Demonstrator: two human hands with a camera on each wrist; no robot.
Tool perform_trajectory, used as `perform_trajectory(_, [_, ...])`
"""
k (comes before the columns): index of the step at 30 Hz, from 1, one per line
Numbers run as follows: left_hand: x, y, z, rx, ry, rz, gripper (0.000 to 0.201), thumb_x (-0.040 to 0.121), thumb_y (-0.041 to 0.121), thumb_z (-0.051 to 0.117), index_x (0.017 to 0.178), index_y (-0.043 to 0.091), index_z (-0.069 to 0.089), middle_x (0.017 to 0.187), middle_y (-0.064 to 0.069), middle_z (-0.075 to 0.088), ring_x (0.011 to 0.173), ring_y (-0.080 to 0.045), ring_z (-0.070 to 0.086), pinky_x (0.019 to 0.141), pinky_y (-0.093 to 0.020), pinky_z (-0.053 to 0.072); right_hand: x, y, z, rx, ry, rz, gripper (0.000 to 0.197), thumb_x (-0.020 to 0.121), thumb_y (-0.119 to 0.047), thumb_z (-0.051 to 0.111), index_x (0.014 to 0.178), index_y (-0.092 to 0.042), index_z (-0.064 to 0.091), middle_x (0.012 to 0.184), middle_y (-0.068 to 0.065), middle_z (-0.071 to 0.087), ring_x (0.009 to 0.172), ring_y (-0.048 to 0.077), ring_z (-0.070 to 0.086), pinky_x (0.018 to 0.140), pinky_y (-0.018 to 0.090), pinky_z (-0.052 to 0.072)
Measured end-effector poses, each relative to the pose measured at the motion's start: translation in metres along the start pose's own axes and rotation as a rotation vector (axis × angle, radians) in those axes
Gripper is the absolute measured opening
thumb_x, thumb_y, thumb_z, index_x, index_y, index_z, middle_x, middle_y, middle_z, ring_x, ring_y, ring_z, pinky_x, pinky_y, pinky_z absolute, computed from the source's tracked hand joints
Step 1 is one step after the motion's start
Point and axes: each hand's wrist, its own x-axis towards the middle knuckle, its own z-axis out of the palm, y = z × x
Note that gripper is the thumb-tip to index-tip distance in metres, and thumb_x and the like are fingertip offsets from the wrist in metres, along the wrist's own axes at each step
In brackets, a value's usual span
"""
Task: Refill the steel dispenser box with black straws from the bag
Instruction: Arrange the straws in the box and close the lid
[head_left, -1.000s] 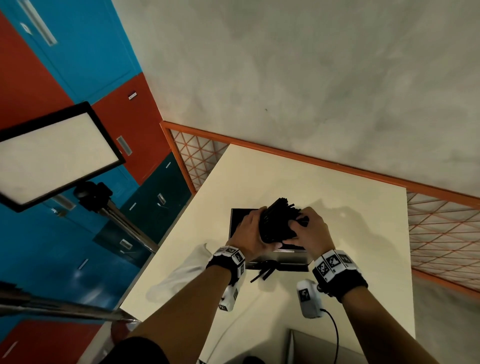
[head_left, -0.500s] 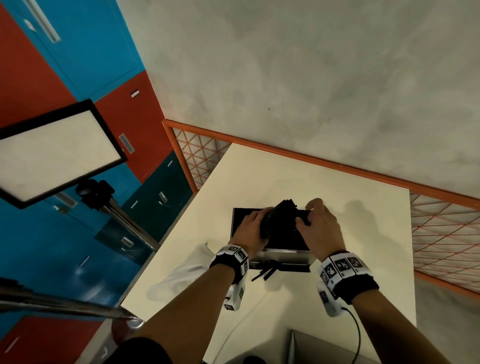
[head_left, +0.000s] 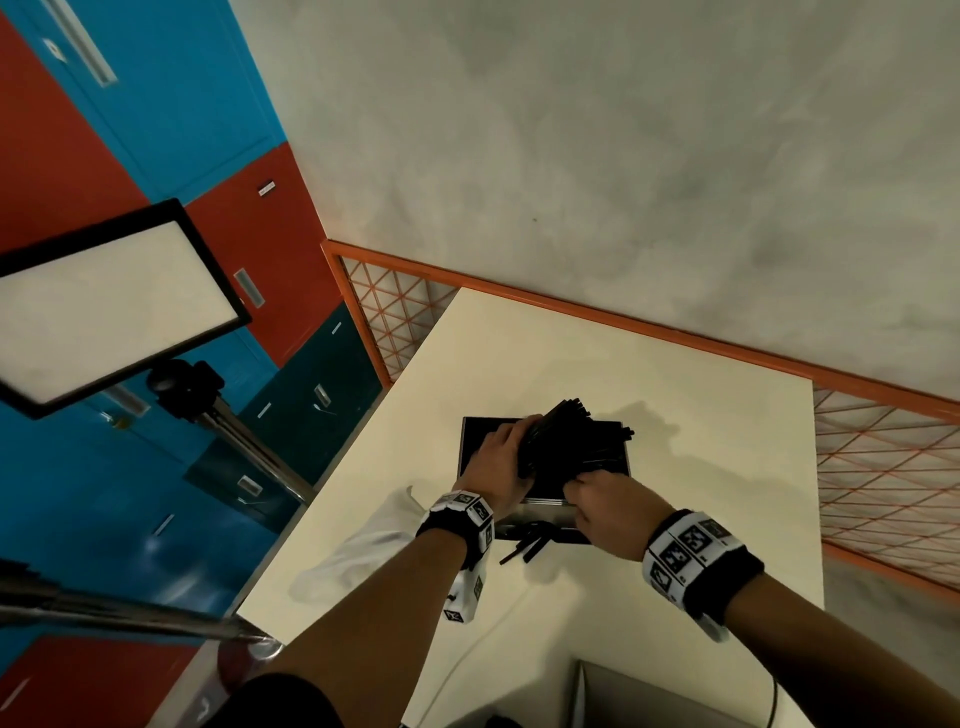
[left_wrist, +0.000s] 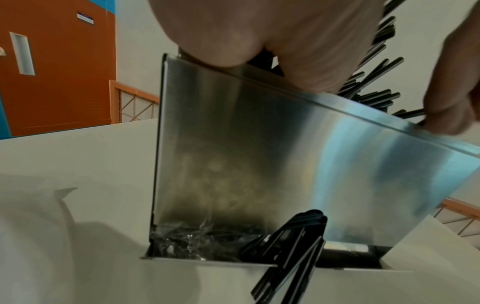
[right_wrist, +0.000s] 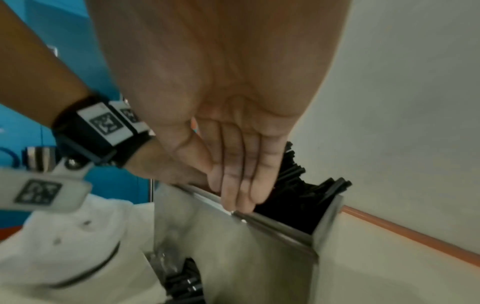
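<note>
The open-topped steel dispenser box (head_left: 540, 512) stands on the white table (head_left: 701, 467). A thick bundle of black straws (head_left: 566, 441) leans into its top, with ends fanning out past the far right rim. My left hand (head_left: 496, 462) grips the bundle's left side. My right hand (head_left: 597, 501) has its straight fingers (right_wrist: 241, 185) pressed against the straws' near ends at the box's near rim (right_wrist: 272, 224). A few straws (left_wrist: 293, 246) stick out of the slot at the box's foot. The white bag (head_left: 363, 540) lies left of the box.
An orange mesh railing (head_left: 857, 467) runs behind and right of the table. A light panel (head_left: 104, 306) on a tripod stands off the left edge. A grey object (head_left: 660, 696) and a cable lie at the near edge.
The straw bundle has gone from being held above the box to leaning into it. My right hand has come off the bundle's far side and back to the near rim.
</note>
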Motion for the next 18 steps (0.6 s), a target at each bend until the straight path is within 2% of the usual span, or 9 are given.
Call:
perform_trajectory(3, [0.0,0.001,0.0,0.002,-0.002,0.006,0.089,0.08,0.02,0.069,0.154,0.036,0.021,0.141,-0.001,0.048,0.123,-0.028,0.05,0.1,-0.049,0.051,0.004,0.011,0.005,-0.055,0.013,0.033,0.025,0.093,-0.023,0.046,0.113,-0.012,0.057,0.114,0.008,0.059,0.106,0.025,0.055,0.087,0.036,0.049])
perform_trajectory(6, [0.0,0.0,-0.001,-0.001,-0.002,0.001,0.09,0.079,0.017,0.069,0.154,0.035,0.022,0.141,-0.002,0.047,0.124,-0.028,0.05,0.1,-0.049,0.051,0.006,0.015,0.005,-0.052,-0.026,0.057,0.029,0.092,-0.023,0.046,0.115,-0.011,0.058,0.116,0.008,0.059,0.106,0.026,0.057,0.086,0.037,0.049])
perform_trajectory(8, [0.0,0.0,-0.001,-0.007,-0.001,0.005,0.09,0.079,0.016,0.069,0.154,0.036,0.022,0.141,-0.002,0.048,0.124,-0.028,0.05,0.101,-0.049,0.05,0.006,0.014,0.007,-0.066,-0.066,0.02,0.031,0.091,-0.024,0.046,0.116,-0.011,0.059,0.118,0.007,0.06,0.107,0.026,0.057,0.087,0.037,0.049])
perform_trajectory(13, [0.0,0.0,0.0,-0.022,0.004,0.001,0.088,0.08,0.021,0.069,0.153,0.038,0.021,0.141,0.0,0.047,0.124,-0.026,0.05,0.101,-0.047,0.05,0.011,0.019,0.01,-0.099,-0.115,-0.081,0.04,0.085,-0.022,0.049,0.123,-0.016,0.058,0.129,0.0,0.056,0.119,0.023,0.052,0.099,0.038,0.042])
perform_trajectory(16, [0.0,0.0,0.0,-0.024,0.005,-0.001,0.09,0.079,0.019,0.069,0.153,0.039,0.021,0.14,0.0,0.047,0.124,-0.026,0.05,0.102,-0.047,0.05,0.01,0.027,0.01,-0.208,-0.096,-0.142,0.04,0.09,-0.03,0.037,0.122,-0.018,0.059,0.131,-0.002,0.055,0.12,0.021,0.052,0.097,0.041,0.04])
perform_trajectory(18, [0.0,-0.001,0.0,-0.034,0.006,-0.005,0.091,0.078,0.017,0.069,0.153,0.039,0.021,0.14,0.001,0.047,0.124,-0.025,0.05,0.102,-0.046,0.05,0.01,0.031,0.013,-0.266,-0.102,-0.147,0.054,0.09,-0.04,0.022,0.117,-0.019,0.063,0.129,-0.002,0.058,0.117,0.023,0.054,0.094,0.044,0.041])
